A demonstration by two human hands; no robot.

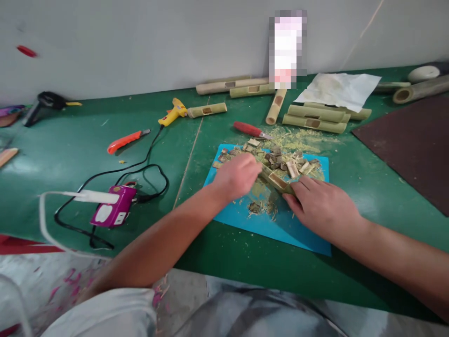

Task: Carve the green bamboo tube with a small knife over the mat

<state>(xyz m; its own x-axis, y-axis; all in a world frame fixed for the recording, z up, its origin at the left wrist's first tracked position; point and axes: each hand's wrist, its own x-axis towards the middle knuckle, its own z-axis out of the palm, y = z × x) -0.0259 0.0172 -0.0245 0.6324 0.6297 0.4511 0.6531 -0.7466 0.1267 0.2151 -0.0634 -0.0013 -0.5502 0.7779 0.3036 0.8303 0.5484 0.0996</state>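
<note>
A short bamboo tube (272, 178) with a rectangular opening cut in its side lies slantwise between my hands, over a blue sheet (238, 217). My left hand (238, 175) is closed at the tube's far left end; its fingertips are partly hidden. At the near right end, my right hand (321, 203) grips the tube between thumb and fingers. Bamboo chips and shavings (277, 159) are heaped just beyond the tube, and a smaller pile (261, 207) lies nearer me. Behind the heap rests a red-handled knife (249, 129), its blade pointing right.
More cut bamboo tubes (315, 124) lie at the back, some beneath white paper (338, 89). To the left are a yellow glue gun (173, 112), an orange utility knife (128, 141) and a purple power socket (115, 206) with cables. A dark brown board (410, 145) covers the right side.
</note>
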